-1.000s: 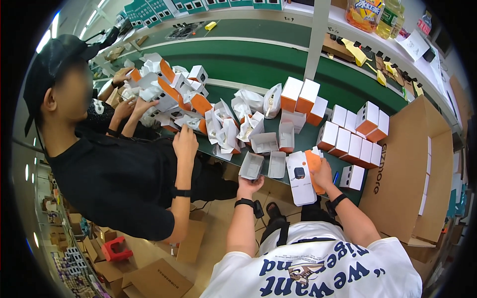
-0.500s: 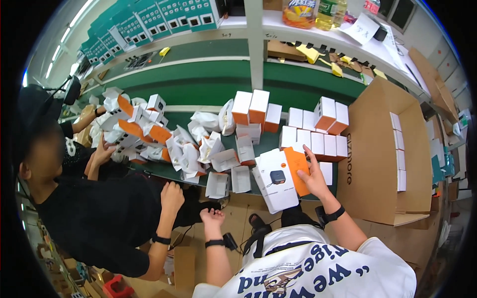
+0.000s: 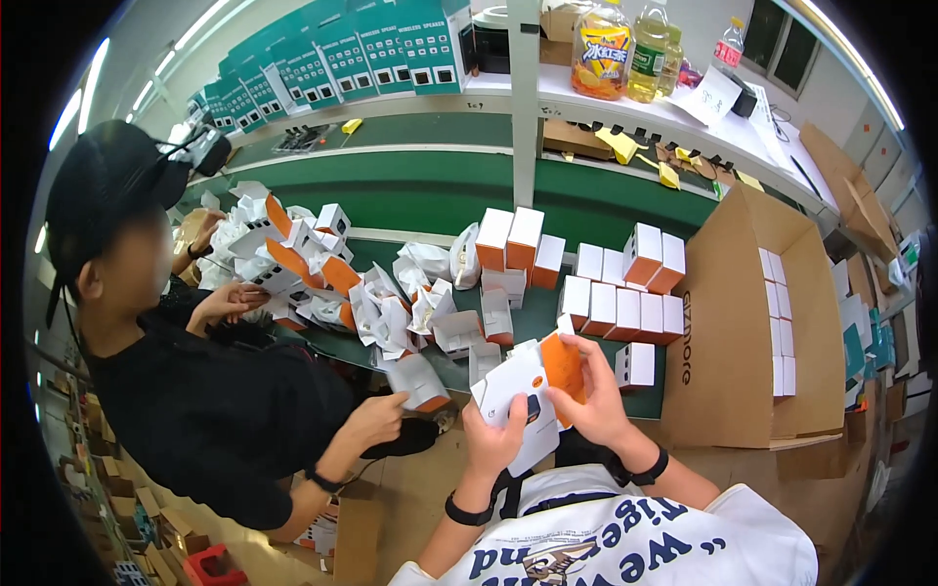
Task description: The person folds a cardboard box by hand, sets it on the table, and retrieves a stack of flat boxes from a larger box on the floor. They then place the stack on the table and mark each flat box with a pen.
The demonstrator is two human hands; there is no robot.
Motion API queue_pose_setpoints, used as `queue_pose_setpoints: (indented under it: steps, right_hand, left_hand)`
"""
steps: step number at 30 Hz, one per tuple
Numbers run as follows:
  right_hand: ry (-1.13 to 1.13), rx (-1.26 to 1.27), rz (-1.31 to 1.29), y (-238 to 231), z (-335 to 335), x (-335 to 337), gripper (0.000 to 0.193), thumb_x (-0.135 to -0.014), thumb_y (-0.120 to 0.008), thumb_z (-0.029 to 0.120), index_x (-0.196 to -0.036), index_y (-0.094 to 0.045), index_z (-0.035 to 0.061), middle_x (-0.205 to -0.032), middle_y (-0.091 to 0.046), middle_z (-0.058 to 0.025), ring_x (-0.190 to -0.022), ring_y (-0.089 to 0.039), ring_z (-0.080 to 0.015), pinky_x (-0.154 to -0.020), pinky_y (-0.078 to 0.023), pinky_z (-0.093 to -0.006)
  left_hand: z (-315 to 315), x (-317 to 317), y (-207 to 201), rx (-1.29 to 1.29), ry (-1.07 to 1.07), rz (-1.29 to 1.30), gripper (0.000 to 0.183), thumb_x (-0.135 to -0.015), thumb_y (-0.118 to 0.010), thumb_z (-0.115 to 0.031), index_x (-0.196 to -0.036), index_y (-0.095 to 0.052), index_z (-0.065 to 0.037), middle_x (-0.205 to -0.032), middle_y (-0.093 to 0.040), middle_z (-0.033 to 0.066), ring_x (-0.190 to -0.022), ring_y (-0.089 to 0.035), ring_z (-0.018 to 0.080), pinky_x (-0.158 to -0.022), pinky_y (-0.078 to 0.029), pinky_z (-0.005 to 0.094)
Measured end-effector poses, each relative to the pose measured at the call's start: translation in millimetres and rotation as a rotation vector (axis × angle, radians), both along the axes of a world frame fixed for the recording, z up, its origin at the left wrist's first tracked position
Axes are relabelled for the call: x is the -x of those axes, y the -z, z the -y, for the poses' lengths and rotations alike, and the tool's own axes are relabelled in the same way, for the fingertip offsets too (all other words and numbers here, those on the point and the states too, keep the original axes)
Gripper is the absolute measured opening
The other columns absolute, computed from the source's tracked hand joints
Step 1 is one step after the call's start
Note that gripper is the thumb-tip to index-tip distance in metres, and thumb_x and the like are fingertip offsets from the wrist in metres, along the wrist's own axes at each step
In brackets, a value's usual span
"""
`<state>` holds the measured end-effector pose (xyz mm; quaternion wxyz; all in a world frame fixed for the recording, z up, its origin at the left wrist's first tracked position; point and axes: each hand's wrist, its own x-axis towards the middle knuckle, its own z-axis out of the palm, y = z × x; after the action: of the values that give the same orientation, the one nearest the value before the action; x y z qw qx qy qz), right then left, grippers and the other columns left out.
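The person's left hand (image 3: 491, 437) holds the white flat carton (image 3: 516, 393) at its near left part, with the thumb lying on the printed face. The right hand (image 3: 592, 398) holds the same carton at the right side, by its orange flap (image 3: 561, 369); the thumb presses on the near part of this flap and the fingers are bent around its right edge. The carton is tilted, and it is in the air in front of the near edge of the surface (image 3: 535, 322).

To the left, the hand of a co-worker (image 3: 377, 422) touches an open grey-white box (image 3: 417, 382). Beyond it, on the surface, there are some open boxes (image 3: 457, 333) and, farther left, a pile of opened cartons with white wrapping (image 3: 386, 311).

On the right part of the surface, closed white and orange boxes (image 3: 627, 311) stand side by side in rows, just beside a big cardboard box (image 3: 728, 332), which has small white boxes inside. One white box (image 3: 636, 365) stands nearer, apart from the rows. On the far shelf (image 3: 562, 86) there are teal packages (image 3: 430, 49) at the left and drink bottles (image 3: 648, 51) at the right.
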<state>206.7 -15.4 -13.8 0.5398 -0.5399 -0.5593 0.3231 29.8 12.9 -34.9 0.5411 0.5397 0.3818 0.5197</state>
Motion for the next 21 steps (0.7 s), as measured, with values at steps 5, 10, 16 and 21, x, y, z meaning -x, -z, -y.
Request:
queue_pose_setpoints:
  steps: [5,10,16,21]
  right_hand:
    - [-0.067,0.084,-0.163,-2.9,13.9,7.7,0.07,-0.082,-0.078,0.006,-0.135,-0.033,0.0088,-0.128,-0.041,-0.0072,-0.122,-0.046,-0.0152,-0.106,-0.04,-0.0312]
    - [-0.218,0.008,-0.082,-5.2,28.8,30.2,0.054,-0.087,-0.071,0.006,-0.129,-0.037,0.0084,-0.129,-0.046,-0.0118,-0.122,-0.048,-0.019,-0.106,-0.041,-0.0352]
    - [-0.291,-0.059,-0.487,-49.4,8.1,59.1,0.06,-0.085,-0.074,0.008,-0.133,-0.037,0.0078,-0.148,-0.044,-0.0206,-0.135,-0.046,-0.0246,-0.115,-0.035,-0.0395]
    - [-0.436,-0.071,-0.295,-43.1,-1.3,51.7,0.047,-0.081,-0.075,0.011,-0.116,-0.045,0.0089,-0.142,-0.048,-0.0188,-0.126,-0.05,-0.0226,-0.109,-0.039,-0.0371]
  left_hand:
    - [3.1,2.6,-18.2,-0.236,-0.071,-0.125,0.064,-0.078,-0.082,-0.011,-0.134,-0.054,0.0,-0.114,-0.069,0.0169,-0.098,-0.071,0.023,-0.087,-0.056,0.0359]
    - [9.1,3.9,-8.3,-0.367,-0.158,-0.015,0.095,-0.078,-0.084,-0.027,-0.153,-0.033,0.001,-0.137,-0.054,0.0192,-0.12,-0.06,0.0292,-0.1,-0.05,0.0397]
    - [13.4,26.8,-15.9,-0.228,-0.147,0.121,0.096,-0.082,-0.084,-0.045,-0.15,-0.029,-0.004,-0.137,-0.048,0.0178,-0.122,-0.053,0.0268,-0.103,-0.046,0.0388]
    - [10.0,34.0,-24.6,-0.377,-0.192,0.12,0.062,-0.077,-0.09,-0.031,-0.113,-0.044,-0.009,-0.129,-0.057,0.0193,-0.113,-0.06,0.0271,-0.093,-0.051,0.0372]
